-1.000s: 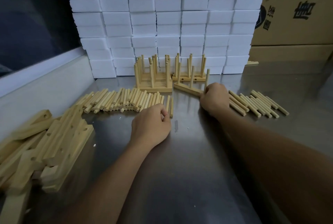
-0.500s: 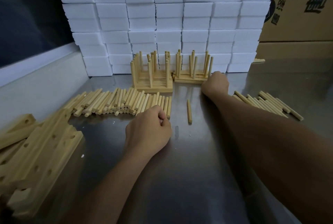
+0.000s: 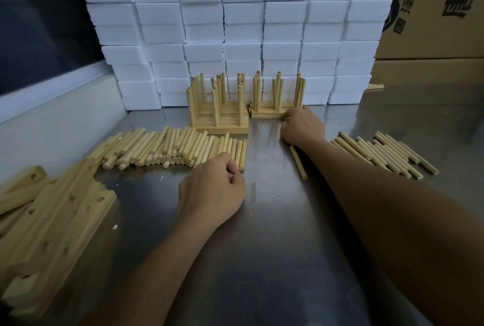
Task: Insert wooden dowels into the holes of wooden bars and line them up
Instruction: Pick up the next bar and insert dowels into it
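Left hand (image 3: 212, 189): resting on the desk (image 3: 275, 260), fingers curled inward with thumb against the fingertips. Whether anything is pinched there cannot be told. Its knuckles lie just beside the near end of the left dowel pile (image 3: 167, 148), a broad row of loose dowels lying side by side on the desk.

Right hand (image 3: 302, 125): extended further back, fingers curled onto the right end of the front bar (image 3: 267, 115) of the right-hand assembly, gripping or pressing it at the corner; the fingertips are hidden, so the exact hold is not confirmed. The forearm crosses the desk diagonally from lower right.

A single dowel (image 3: 298, 163) lies loose on the desk just beside the right forearm, on its left side.

Right dowel pile (image 3: 382, 154): a smaller spread of loose dowels, lying to the right of the forearm.

Left-hand assembly (image 3: 220, 116): several bars lined up flat, each carrying upright dowels, standing behind the left pile. The right-hand assembly stands just beside it, likewise fitted with upright dowels (image 3: 277, 89).

Unfilled bars (image 3: 52, 220): heaped at the left near edge, drilled holes visible.

Background: a stacked wall of white foam blocks (image 3: 243, 24) directly behind the assemblies; cardboard boxes (image 3: 434, 11) with printed characters at far right.
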A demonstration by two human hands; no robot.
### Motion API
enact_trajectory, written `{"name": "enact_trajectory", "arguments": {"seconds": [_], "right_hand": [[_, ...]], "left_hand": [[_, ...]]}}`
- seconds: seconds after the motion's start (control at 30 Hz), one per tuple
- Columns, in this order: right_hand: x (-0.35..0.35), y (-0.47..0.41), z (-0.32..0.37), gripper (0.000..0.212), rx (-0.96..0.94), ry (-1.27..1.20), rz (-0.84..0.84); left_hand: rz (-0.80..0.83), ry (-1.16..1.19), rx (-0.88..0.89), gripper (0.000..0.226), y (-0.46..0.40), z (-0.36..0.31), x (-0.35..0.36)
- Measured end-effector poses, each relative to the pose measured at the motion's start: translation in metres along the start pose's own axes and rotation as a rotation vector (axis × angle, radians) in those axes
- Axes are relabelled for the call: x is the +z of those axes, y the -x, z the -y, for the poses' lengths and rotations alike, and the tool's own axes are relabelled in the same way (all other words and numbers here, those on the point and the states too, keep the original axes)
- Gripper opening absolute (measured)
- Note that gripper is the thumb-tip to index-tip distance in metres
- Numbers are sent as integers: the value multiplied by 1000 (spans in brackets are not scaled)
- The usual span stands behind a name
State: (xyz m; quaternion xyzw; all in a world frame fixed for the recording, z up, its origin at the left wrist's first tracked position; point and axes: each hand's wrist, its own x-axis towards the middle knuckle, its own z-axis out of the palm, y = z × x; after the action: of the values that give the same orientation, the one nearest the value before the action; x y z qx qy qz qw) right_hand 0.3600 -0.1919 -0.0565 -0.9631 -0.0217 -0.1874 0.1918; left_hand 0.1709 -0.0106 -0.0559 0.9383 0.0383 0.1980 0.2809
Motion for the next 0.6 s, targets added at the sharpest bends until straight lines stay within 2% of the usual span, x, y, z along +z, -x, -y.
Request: {"name": "enact_trajectory", "arguments": {"seconds": [0.2,0.4,0.6], "right_hand": [[0,0,1,33,1,23,47],[-10,4,0,29,124,-244,-26],[-23,33,5,29,169,-404,-9]], "left_hand": [[3,4,0,13,0,0,0],[-6,-11,3,13,-1,1,2],[-4,-31,-11,11,-2,2,3]]}}
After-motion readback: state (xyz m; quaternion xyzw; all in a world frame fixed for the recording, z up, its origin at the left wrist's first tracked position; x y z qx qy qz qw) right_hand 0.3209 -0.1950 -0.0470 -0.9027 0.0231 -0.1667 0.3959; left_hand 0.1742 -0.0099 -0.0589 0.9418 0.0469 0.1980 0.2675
